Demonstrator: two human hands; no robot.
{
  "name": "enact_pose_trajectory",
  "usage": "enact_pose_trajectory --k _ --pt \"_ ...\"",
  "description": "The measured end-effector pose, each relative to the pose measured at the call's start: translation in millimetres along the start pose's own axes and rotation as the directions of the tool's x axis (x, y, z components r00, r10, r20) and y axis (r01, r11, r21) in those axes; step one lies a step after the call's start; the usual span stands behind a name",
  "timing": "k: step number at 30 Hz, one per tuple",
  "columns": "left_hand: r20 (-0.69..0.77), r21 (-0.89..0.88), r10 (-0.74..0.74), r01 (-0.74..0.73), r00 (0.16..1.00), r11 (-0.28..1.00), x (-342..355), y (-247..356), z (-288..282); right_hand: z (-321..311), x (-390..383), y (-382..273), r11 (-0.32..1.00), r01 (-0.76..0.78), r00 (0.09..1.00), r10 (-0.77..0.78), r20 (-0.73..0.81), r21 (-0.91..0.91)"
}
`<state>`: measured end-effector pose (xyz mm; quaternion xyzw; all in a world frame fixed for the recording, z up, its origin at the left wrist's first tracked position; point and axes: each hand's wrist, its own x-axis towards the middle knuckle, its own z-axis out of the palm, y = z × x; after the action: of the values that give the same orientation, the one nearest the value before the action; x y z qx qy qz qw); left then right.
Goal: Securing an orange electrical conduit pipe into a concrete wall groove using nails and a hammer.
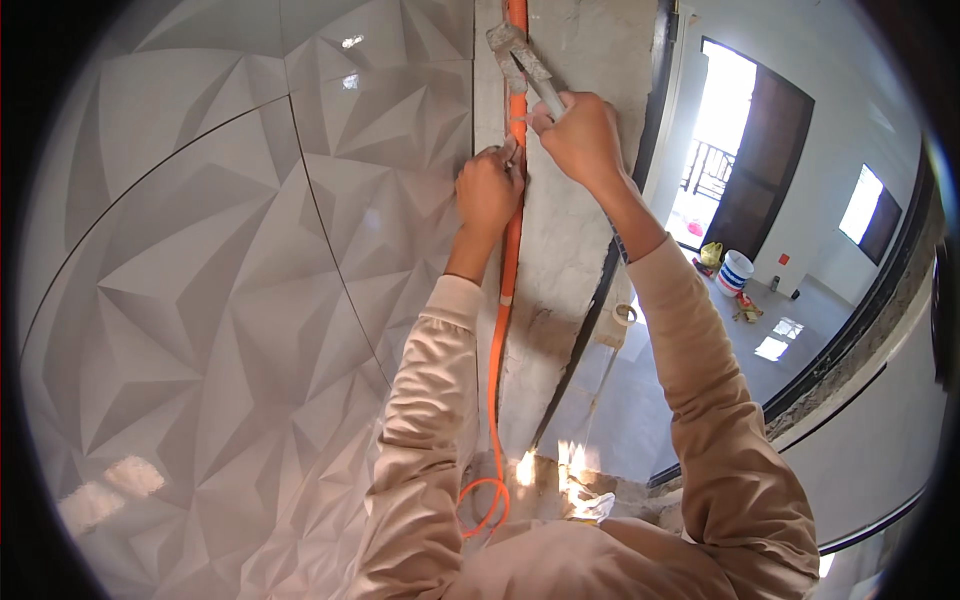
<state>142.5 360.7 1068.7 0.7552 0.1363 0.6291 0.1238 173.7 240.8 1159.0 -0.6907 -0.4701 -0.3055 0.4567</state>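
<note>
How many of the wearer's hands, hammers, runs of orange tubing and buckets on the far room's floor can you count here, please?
Hands: 2 (left hand, right hand)
Hammer: 1
Orange tubing run: 1
White bucket: 1
Total: 5

Faceted wall [200,260]; bright window [861,204]; floor [742,345] grey, probably tiled.

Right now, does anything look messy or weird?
Yes. Low down, the orange tube curls into a loose loop, odd because above it runs straight along the grey wall. The hammer in the right hand looks crusty too.
</note>
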Motion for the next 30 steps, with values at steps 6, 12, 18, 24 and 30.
enact_pose_trajectory --k 6,12,18,24,30 --pt "-0.167 -0.304 -0.093 0.038 0.982 0.952 6.6 4.9 7.1 17.0 -1.9 12.5 0.998 0.041 0.999 -0.042 -0.015 -0.038" --pt "-0.217 -0.343 -0.133 0.052 0.967 0.938 4.8 6.7 9.3 22.0 -10.2 19.4 0.993 0.095 0.991 -0.102 -0.088 -0.073" --pt "-0.281 -0.309 -0.154 0.062 0.947 0.949 -37.9 -2.9 24.3 10.0 -25.5 13.5 0.996 0.013 1.0 -0.011 0.018 -0.088" --pt "-0.26 -0.244 -0.19 0.126 0.947 0.962 -66.2 -8.7 34.9 13.4 -36.9 22.0 0.998 -0.041 0.996 0.045 0.075 -0.055" --pt "-0.241 -0.337 -0.208 0.119 0.948 0.934 -53.3 -13.8 28.1 31.5 -49.8 34.7 0.993 0.068 0.996 -0.062 0.06 -0.098"
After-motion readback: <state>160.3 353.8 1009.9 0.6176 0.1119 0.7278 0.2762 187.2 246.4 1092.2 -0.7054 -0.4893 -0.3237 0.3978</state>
